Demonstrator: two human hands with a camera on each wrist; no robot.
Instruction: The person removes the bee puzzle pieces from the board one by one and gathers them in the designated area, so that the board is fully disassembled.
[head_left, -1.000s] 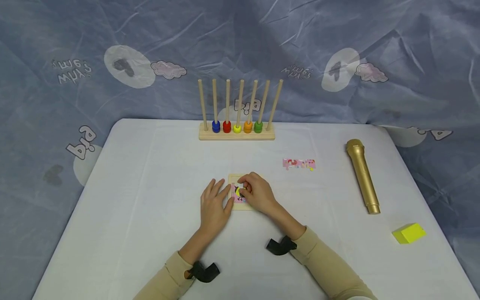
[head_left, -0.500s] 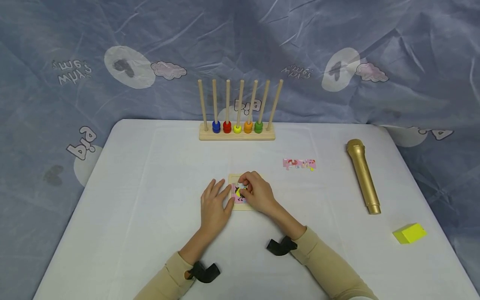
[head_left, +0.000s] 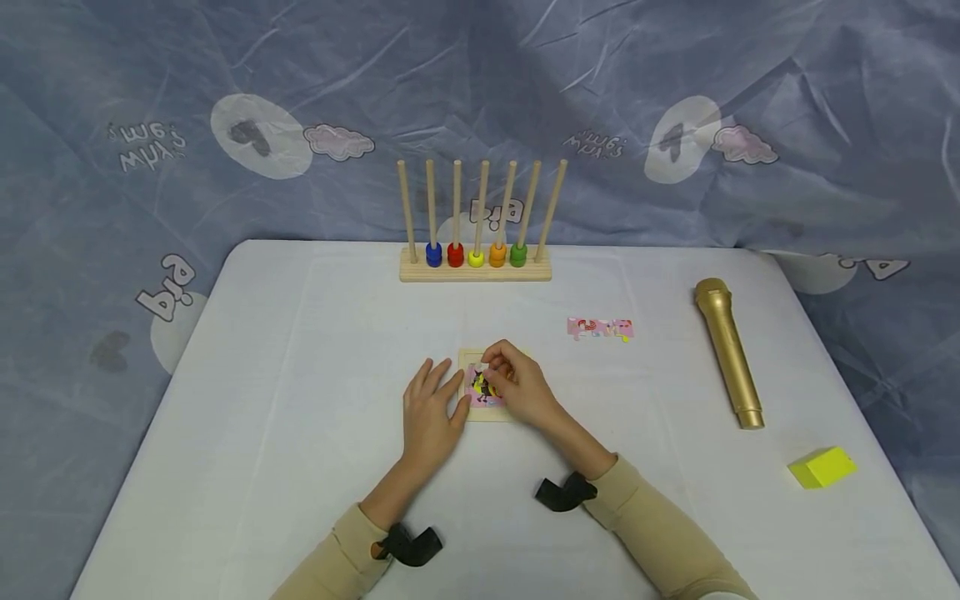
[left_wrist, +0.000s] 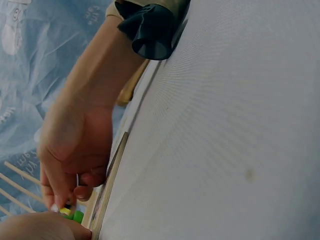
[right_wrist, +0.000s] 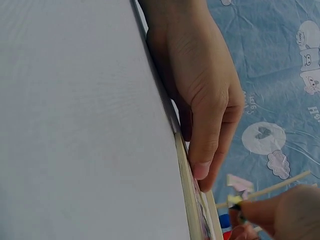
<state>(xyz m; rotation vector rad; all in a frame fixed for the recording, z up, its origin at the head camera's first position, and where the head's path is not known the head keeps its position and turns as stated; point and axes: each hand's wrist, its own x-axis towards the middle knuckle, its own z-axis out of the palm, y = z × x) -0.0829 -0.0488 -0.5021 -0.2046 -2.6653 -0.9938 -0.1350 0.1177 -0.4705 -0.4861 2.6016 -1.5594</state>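
A small wooden puzzle tray [head_left: 474, 415] lies near the table's middle, holding a pink picture [head_left: 486, 398] with a black and yellow figure. My left hand [head_left: 433, 418], fingers fairly straight, rests at the tray's left edge; in the right wrist view its fingertips [right_wrist: 202, 170] touch the rim. Above the tray, my right hand [head_left: 523, 387] pinches a puzzle piece [right_wrist: 241, 185] with pink and yellow on it, raised clear of the tray in that view. The right hand covers the tray's right part. Farther right lies a strip of pink puzzle pieces [head_left: 600, 328].
A wooden peg stand [head_left: 476, 274] with coloured beads stands at the table's far edge. On the right lie a gold microphone-shaped object [head_left: 729, 354] and a yellow block [head_left: 822, 467]. A patterned grey-blue cloth [head_left: 465, 100] hangs behind the white table [head_left: 300, 333].
My right hand has shifted slightly right and away from me, uncovering more of the picture in the tray. My left hand stays in place at the edge.
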